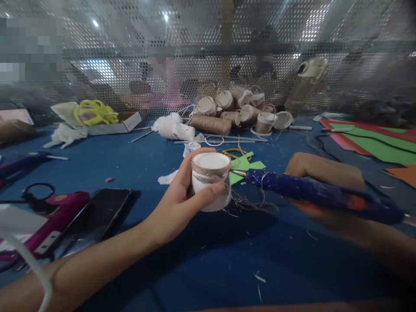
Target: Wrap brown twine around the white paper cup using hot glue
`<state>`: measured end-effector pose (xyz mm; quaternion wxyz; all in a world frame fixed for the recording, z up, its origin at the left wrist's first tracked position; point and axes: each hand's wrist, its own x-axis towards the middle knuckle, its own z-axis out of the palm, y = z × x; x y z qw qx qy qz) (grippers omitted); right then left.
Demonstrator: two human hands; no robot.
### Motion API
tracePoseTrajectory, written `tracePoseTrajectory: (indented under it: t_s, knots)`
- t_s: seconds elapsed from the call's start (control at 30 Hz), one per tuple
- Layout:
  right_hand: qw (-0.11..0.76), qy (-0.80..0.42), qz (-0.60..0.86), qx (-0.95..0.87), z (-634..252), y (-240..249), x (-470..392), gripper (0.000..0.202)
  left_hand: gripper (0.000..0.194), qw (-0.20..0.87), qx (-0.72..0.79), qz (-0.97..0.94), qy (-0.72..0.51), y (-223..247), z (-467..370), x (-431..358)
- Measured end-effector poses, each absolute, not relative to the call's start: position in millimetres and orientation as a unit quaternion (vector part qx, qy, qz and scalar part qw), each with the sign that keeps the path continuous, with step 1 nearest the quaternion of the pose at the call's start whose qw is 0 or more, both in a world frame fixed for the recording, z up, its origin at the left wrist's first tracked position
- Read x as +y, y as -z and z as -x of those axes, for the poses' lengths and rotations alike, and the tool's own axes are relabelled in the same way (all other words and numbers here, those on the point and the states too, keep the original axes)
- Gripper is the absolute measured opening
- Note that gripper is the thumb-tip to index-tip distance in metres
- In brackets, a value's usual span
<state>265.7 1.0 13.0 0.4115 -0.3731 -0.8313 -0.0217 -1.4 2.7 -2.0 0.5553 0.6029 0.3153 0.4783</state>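
Note:
A white paper cup (212,161), bottom up, has brown twine wound around its upper part. My left hand (191,190) is wrapped round it, thumb across the front. In my right hand (325,177) is a blue glue gun (302,188), its metal tip at the twine on the cup's right side. Loose twine (256,207) trails from the cup to the right. Just behind the tip lies a green paper cutout (245,164).
Twine-wrapped cups (248,113) and a twine roll (211,124) lie at the back, beside stacked paper cups (177,130). A phone (104,212) and a magenta glue gun (61,212) are at left. Coloured sheets (383,143) lie at right, crossed by a black cable.

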Motion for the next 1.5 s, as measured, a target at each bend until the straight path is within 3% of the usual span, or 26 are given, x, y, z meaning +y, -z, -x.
tracePoseTrajectory:
  t_s: [0.43,0.6,0.83,1.17,1.33,1.43,1.5]
  knots:
    - [0.415,0.037,0.377,-0.827,-263,-14,0,0.025,0.044,0.559,0.322,-0.605,-0.467,1,2,0]
    - [0.346,0.015,0.358,-0.867,-263,-21,-5,0.023,0.048,0.563,0.336,-0.605,-0.452,2,1,2]
    - [0.407,0.022,0.383,-0.829,-263,-14,0,0.025,0.043,0.584,0.312,-0.593,-0.459,3,3,2]
    - [0.418,0.01,0.386,-0.822,-266,-10,7,0.029,0.044,0.597,0.303,-0.578,-0.465,7,5,2]
    - [0.442,-0.194,0.478,-0.734,-267,-3,29,0.027,0.041,0.632,0.313,-0.563,-0.43,3,2,2]
    - [0.389,-0.273,0.531,-0.701,-274,4,47,0.029,0.042,0.646,0.31,-0.558,-0.42,1,0,0]
    - [0.376,-0.388,0.566,-0.623,-279,7,57,0.029,0.043,0.648,0.309,-0.55,-0.426,0,0,1]
